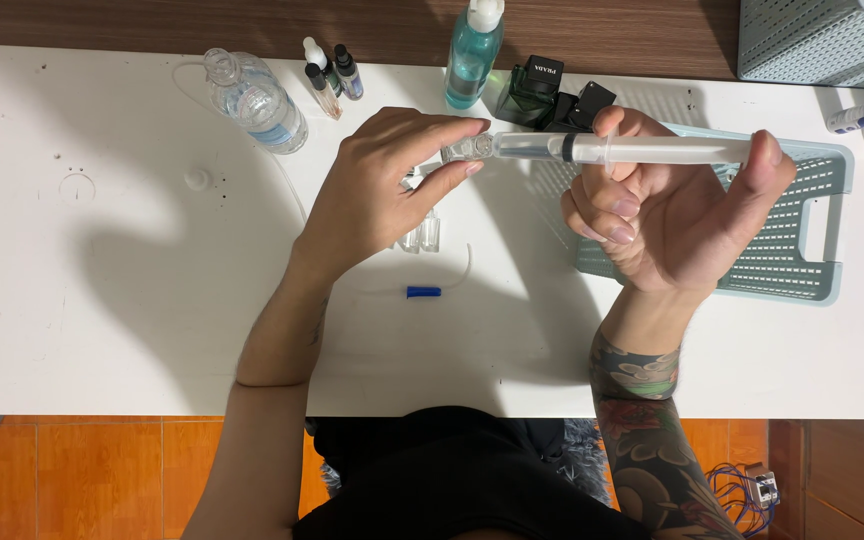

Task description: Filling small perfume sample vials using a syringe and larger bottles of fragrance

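Large clear plastic syringe (642,149) held level above the white table (102,300), its tip meeting a small clear glass vial (466,149). Right hand (677,215) wraps the barrel, fingers curled around it, thumb on the plunger end. Left hand (387,180) pinches the vial between thumb and forefinger, other fingers tucked beside. Under the left hand, a few more small clear vials (422,235); near them a thin tube with blue cap (424,292). Pale green slotted plastic tray (802,240) below the right hand. Along the back: clear plastic water bottle (255,100), small dropper bottles (330,75), teal pump bottle (472,55), dark green square perfume bottle (535,90).
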